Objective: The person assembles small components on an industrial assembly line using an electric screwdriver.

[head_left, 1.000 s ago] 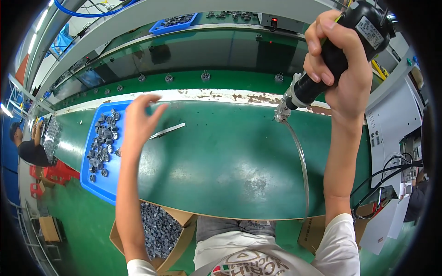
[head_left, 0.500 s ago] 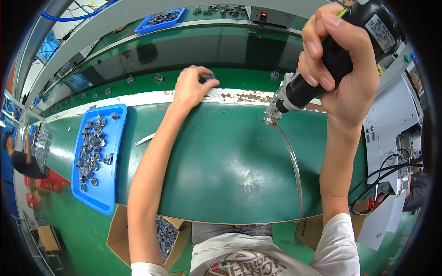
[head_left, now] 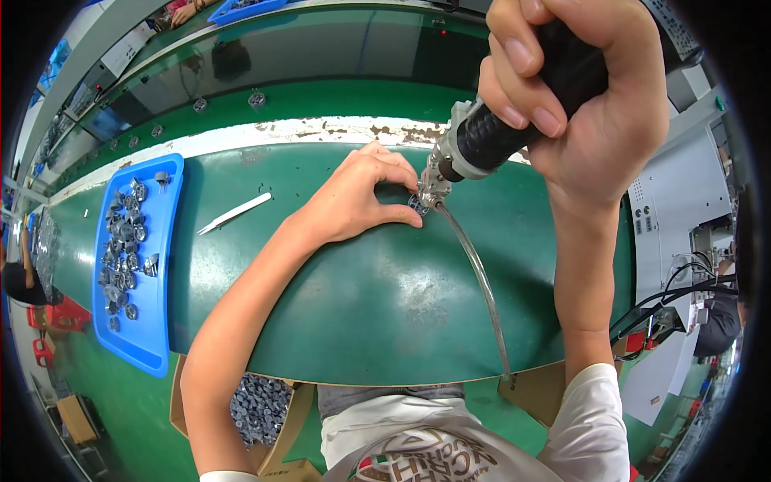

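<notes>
My right hand (head_left: 586,104) is wrapped round a black power screwdriver (head_left: 482,140), held slanting down to the left. Its metal nose (head_left: 434,183) has a clear tube (head_left: 482,277) trailing from it toward the table's near edge. Under that nose, my left hand (head_left: 365,193) pinches a small grey round part (head_left: 417,206) between thumb and fingers, low over the green table. The nose meets or almost touches the part; fingers and nose hide much of it. White tweezers (head_left: 235,214) lie to the left of my left hand.
A blue tray (head_left: 171,265) of similar grey parts stands on the left of the green tabletop (head_left: 337,321). Beyond a worn white ledge (head_left: 265,133) runs a green belt (head_left: 321,100) with spaced parts. Below the near edge is a cardboard box (head_left: 293,418) full of grey pieces.
My left hand has come from the belt toward me and right, bringing the grey part beneath the screwdriver's nose. The whole view has shifted, so the tray and tweezers appear further left.
</notes>
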The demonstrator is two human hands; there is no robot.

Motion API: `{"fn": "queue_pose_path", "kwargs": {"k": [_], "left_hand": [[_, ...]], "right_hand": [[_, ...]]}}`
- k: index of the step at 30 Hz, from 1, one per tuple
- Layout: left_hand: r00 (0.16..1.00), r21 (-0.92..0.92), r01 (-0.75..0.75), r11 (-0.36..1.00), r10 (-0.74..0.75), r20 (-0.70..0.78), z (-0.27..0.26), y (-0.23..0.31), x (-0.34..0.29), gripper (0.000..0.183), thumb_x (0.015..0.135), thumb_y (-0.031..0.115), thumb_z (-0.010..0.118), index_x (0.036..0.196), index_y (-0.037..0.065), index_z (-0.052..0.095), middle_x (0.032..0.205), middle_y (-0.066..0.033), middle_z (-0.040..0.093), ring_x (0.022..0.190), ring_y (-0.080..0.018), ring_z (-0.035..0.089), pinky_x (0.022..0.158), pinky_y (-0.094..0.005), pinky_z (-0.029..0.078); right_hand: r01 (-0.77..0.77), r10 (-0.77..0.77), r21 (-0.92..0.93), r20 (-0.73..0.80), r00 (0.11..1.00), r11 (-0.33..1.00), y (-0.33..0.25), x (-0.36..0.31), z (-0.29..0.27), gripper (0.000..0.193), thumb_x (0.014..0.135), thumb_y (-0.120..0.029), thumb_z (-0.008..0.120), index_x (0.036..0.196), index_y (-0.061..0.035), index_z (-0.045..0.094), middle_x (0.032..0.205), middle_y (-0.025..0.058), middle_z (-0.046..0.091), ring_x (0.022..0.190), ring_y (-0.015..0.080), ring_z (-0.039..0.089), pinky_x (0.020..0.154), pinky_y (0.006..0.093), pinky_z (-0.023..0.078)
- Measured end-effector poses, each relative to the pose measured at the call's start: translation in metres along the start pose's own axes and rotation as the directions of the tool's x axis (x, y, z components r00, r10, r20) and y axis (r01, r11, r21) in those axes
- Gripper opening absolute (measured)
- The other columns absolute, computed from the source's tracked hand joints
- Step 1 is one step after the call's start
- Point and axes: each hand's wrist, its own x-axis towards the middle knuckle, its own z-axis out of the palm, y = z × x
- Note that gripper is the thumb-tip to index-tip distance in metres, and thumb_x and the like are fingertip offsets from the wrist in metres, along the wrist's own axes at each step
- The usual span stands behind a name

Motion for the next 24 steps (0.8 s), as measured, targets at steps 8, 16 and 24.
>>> {"fn": "queue_pose_path", "kwargs": {"k": [8,16,24], "left_hand": [[0.997,0.006,0.058,0.998,-0.058,0.049,-0.001,0.001,-0.001,0.037,0.073,0.022,0.09,0.103,0.006,0.077,0.11,-0.0048,0.072,0.108,-0.0267,0.056,0.102,-0.0403,0.045],[0.999,-0.021,0.036,0.999,-0.036,-0.014,0.003,-0.003,-0.002,0.038,0.071,0.025,0.091,0.098,0.002,0.075,0.104,-0.0064,0.073,0.105,-0.029,0.058,0.099,-0.0409,0.046],[0.998,-0.023,0.056,0.998,-0.057,-0.02,0.004,-0.003,-0.002,0.038,0.071,0.026,0.091,0.096,0.002,0.075,0.102,-0.0059,0.072,0.104,-0.0287,0.057,0.099,-0.0408,0.045]], "right_hand": [[0.05,-0.062,-0.159,-0.069,0.996,0.986,0.009,0.002,0.003,0.029,0.104,-0.022,0.047,0.085,-0.0008,0.05,0.064,0.0099,0.051,0.036,0.0075,0.032,0.037,0.023,0.038],[-0.069,0.066,-0.03,-0.089,0.994,0.997,0.012,0.002,0.005,0.027,0.102,-0.022,0.049,0.084,-0.0012,0.05,0.062,0.0084,0.051,0.037,0.0078,0.033,0.038,0.0233,0.037],[-0.022,0.017,-0.086,-0.052,0.998,0.996,0.027,0.01,0.002,0.024,0.099,-0.021,0.052,0.086,-0.0016,0.05,0.062,0.0059,0.051,0.038,0.0064,0.033,0.039,0.0231,0.037]]}}
